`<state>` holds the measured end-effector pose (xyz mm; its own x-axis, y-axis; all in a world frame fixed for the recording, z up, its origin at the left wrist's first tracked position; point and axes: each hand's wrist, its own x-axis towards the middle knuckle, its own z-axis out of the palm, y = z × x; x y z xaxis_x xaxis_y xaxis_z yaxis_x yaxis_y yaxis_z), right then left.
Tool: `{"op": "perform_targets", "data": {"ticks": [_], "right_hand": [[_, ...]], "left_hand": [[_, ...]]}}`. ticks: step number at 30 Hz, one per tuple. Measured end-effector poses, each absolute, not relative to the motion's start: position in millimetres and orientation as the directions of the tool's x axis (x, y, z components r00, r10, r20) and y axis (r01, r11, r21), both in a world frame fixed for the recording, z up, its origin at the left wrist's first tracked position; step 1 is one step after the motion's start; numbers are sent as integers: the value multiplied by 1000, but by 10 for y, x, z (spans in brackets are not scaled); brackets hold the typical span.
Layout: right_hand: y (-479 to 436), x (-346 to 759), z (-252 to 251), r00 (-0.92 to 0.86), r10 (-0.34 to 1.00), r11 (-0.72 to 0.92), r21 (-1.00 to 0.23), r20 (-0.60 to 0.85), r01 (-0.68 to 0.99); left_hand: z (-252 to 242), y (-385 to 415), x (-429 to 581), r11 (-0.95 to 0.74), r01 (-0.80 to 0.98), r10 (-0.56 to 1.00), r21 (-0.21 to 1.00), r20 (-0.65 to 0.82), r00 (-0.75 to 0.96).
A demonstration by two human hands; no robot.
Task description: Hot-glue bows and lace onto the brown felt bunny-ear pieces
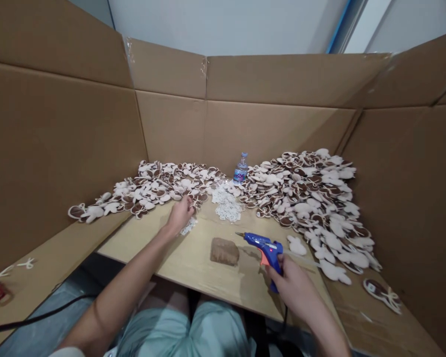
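We see the blue glue gun (pixel 262 243) above the worktop (pixel 193 260), between its right edge and a brown block (pixel 225 251), gripped in our right hand (pixel 293 280) with the nozzle pointing left. Our left hand (pixel 180 213), thumb and fingertips drawn narrow, is at the front of the left heap (pixel 159 186) near the worktop's far left; the pieces are too small there for us to tell whether it pinches one. Small white cutouts (pixel 228 206) lie towards the far edge, before a bottle (pixel 240 171); the right heap (pixel 312 193) spills past the right edge. We judge that a hot nozzle could burn our left fingers if the hands met carelessly, and the glue stick (pixel 301 257) could snag loose pieces if we swung right.
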<state>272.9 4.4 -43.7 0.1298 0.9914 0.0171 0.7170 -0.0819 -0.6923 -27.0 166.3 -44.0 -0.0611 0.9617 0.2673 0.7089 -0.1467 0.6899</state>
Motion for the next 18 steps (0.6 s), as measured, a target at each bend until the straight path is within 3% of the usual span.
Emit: {"op": "perform_targets", "data": {"ticks": [4,9,13,18], "right_hand": [[57,2675,-442,181,983,-95,-741,36,664],[15,2550,-418,144,989,-91,-880,-26,465],[-62,2434,-315,98,990,41,-867,103,497],[-127,2351,-269,86,985,72,-819,146,570]], "left_hand": [[-426,1438,-333,-212,563,918,799,360,-166],[-416,972,-157,-273,287,921,918,335,-198],[-355,545,54,-265,107,935,958,282,-213],[-348,233,186,-252,-17,932,968,238,-272]]}}
